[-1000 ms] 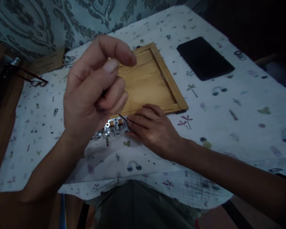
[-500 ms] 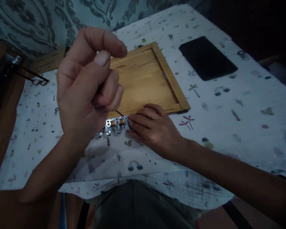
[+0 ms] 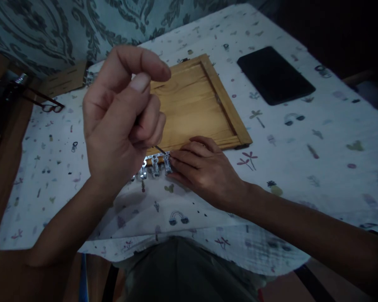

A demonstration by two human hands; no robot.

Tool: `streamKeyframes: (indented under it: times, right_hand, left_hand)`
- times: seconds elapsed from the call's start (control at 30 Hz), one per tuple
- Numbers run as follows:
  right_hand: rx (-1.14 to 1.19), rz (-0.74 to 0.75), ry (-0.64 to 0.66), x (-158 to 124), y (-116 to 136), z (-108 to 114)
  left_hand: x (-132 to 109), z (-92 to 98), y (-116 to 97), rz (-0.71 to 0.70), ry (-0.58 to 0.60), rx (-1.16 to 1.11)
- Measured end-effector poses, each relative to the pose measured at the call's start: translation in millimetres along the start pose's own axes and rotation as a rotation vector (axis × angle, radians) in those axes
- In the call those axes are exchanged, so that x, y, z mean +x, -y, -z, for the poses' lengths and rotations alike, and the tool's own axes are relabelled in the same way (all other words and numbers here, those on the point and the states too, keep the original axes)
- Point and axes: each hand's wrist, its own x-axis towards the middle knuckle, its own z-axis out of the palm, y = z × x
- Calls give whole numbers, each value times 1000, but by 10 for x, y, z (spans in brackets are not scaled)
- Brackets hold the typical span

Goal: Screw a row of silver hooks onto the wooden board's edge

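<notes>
My left hand (image 3: pixel 122 117) is raised close to the camera, fingers curled round a thin dark tool (image 3: pixel 160 149) whose tip reaches down to a shiny metal hook rail (image 3: pixel 153 164). The rail lies against the near edge of a wooden panel (image 3: pixel 192 105) on the patterned cloth. My right hand (image 3: pixel 204 167) rests flat on the cloth, its fingertips pressed against the right end of the rail and the panel's edge. Most of the tool is hidden inside my left fist.
A black phone or tablet (image 3: pixel 275 75) lies at the far right. Dark-framed glasses (image 3: pixel 48 107) sit at the far left beside a brown cardboard piece (image 3: pixel 64 79). A small metal part (image 3: pixel 74 147) lies loose on the white printed tablecloth (image 3: pixel 302 138).
My left hand has shifted slightly, up and left and then back right, while still holding the thin tool at the rail. The right hand has stayed in place.
</notes>
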Motion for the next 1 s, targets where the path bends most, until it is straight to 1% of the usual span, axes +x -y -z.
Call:
streamKeyframes:
  times: [0.2, 0.27, 0.37, 0.43, 0.53, 0.6, 0.67, 0.83, 0.93, 1.0]
  right_hand:
    - [-4, 12, -29, -5, -10, -9]
    - [-7, 14, -28, -7, -10, -7]
    - [-1, 15, -24, -4, -6, -4]
    - [7, 13, -31, -1, -1, -4]
    - [22, 16, -45, 2, 3, -8]
    - [33, 18, -41, 2, 3, -12]
    - [40, 14, -36, 2, 5, -13]
    - [39, 7, -45, 10, 20, -12]
    - [32, 4, -38, 11, 27, -13]
    - [28, 5, -33, 9, 29, -12]
  left_hand:
    - [-44, -39, -30, 47, 79, 163]
    - [-45, -35, -39, 28, 77, 259]
    - [-23, -27, -43, -7, 18, 368]
    - [-3, -41, -42, 24, -33, 340]
    - [14, -95, -22, 79, -167, 195]
    - [14, -137, 4, 57, -236, 109]
    - [11, -168, 31, 41, -261, 70]
    - [16, -180, 56, 69, -260, 45]
    - [16, -147, 55, 59, -201, 24]
    - [16, -112, 54, 60, -131, 6]
